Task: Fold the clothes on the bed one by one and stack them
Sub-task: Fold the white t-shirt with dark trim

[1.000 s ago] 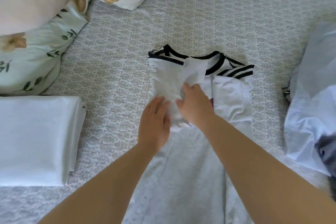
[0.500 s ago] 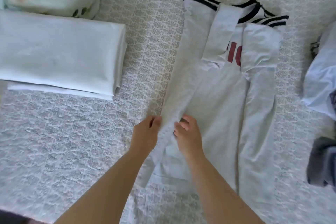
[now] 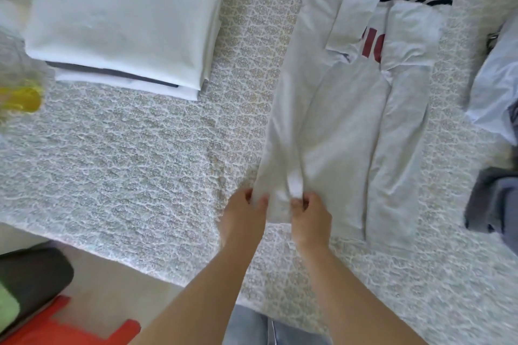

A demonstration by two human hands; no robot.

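Pinching shirt (image 3: 344, 126) hem with left hand (image 3: 246, 214) and right hand (image 3: 311, 217); lift evenly toward 12 o'clock collar; stack (image 3: 120, 28) waiting at 10.

Red letters on white shirt (image 3: 350, 109) chest — partly hidden, unreadable.

Both hands pinch the near hem of the shirt (image 3: 347, 109) on the bed (image 3: 140, 162): left hand (image 3: 245, 213), right hand (image 3: 311, 216). Folded stack (image 3: 120, 28) lies left of the shirt; unfolded clothes (image 3: 496, 78) lie right.
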